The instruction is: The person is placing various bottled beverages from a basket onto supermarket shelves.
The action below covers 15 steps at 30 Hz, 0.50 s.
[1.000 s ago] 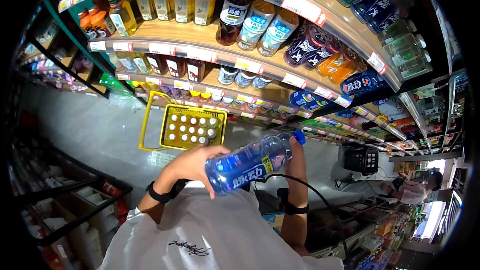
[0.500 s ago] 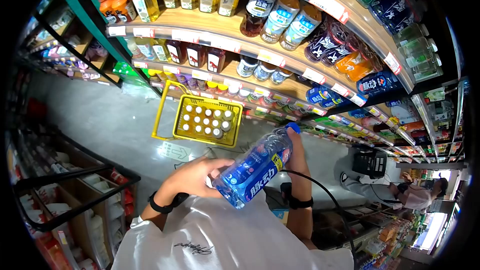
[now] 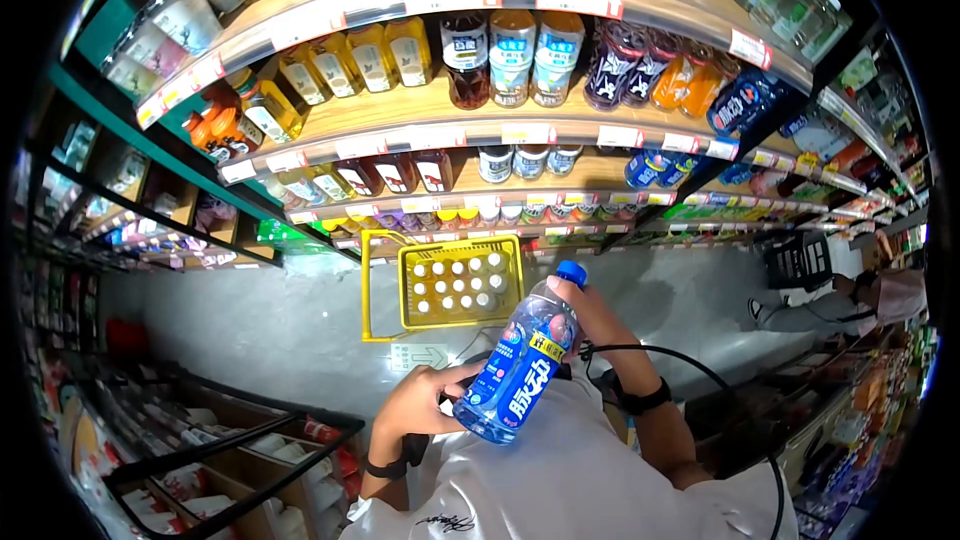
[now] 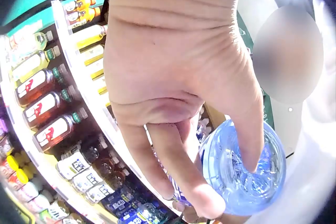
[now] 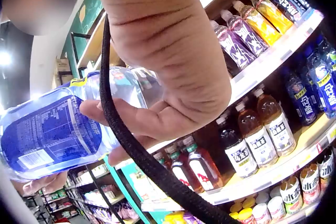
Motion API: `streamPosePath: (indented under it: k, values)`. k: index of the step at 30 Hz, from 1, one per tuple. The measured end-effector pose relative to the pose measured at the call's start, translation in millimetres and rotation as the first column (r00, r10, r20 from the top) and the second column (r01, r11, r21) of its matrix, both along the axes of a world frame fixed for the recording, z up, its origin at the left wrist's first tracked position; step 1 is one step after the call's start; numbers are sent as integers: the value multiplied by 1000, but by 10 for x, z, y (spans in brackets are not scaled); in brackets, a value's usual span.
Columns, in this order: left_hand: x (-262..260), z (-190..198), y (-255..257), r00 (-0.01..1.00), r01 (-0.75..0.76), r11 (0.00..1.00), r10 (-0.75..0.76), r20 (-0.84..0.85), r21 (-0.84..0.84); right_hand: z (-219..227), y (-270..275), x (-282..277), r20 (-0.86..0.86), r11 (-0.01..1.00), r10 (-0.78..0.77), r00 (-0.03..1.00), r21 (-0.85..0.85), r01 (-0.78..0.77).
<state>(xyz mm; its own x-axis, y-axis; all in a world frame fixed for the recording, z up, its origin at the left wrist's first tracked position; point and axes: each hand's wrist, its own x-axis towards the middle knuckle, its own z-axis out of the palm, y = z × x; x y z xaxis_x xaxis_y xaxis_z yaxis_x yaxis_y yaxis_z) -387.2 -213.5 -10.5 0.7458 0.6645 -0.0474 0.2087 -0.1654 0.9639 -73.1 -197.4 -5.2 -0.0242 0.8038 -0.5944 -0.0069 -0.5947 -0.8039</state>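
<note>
A large clear plastic drink bottle point(image 3: 520, 365) with a blue label and blue cap is held tilted in front of the person's chest, cap end up and toward the shelves. The left hand point(image 3: 415, 405) grips its base; in the left wrist view the thumb presses the ridged bottom point(image 4: 268, 182) while the other fingers lie along the side. Near the cap, the right hand point(image 3: 590, 315) holds the bottle by its neck and shoulder. From the right wrist view, the label's back with a barcode point(image 5: 35, 157) faces the camera, and a black cable crosses before the fingers.
On the floor ahead stands a yellow basket point(image 3: 460, 322) filled with several white-capped bottles, its handle to the left. Curved drink shelves point(image 3: 400, 120) rise behind it. A black rack point(image 3: 230, 450) is at lower left; a person point(image 3: 895, 305) and a black basket point(image 3: 797, 262) are right.
The bottle has swung from nearly sideways to a steeper slant, its base lower and both hands still on it. The head view has turned, so the basket and shelves sit farther right and straighter.
</note>
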Motion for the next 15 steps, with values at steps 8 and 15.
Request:
streamPosePath:
  k: [8, 15]
  values:
    - [30, 53, -15, 999, 36, 995, -39, -29, -92, 69, 58, -55, 43, 992, 28, 999, -120, -23]
    - [67, 133, -13, 993, 41, 992, -53, -101, -121, 121, 107, -102, 93, 996, 55, 994, -70, -48]
